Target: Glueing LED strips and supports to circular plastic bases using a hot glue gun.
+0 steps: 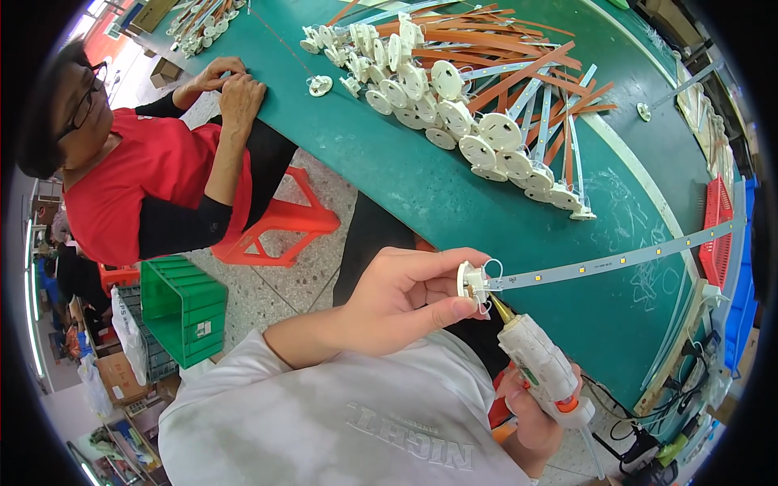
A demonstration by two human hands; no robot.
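My left hand point(401, 296) pinches a white round plastic end cap point(465, 281) between thumb and fingers. From the cap a long, thin LED strip point(600, 265) runs to the right over the table, joined by thin white wires. My right hand point(531, 417) is wrapped round the handle of a white hot glue gun point(536, 352) with an orange part near its back. The gun's brass nozzle point(502, 309) points up at the cap's inner side, close by the wires; whether it touches, I cannot tell. Glue at the tip is too small to make out.
On the green table point(365, 174) lies a pile of white caps point(478, 152) with LED and brown strips point(486, 36). A co-worker in red point(154, 170) sits at the left by a red stool point(279, 227) and green crate point(185, 312). A red basket point(716, 235) and cables point(689, 389) are at right.
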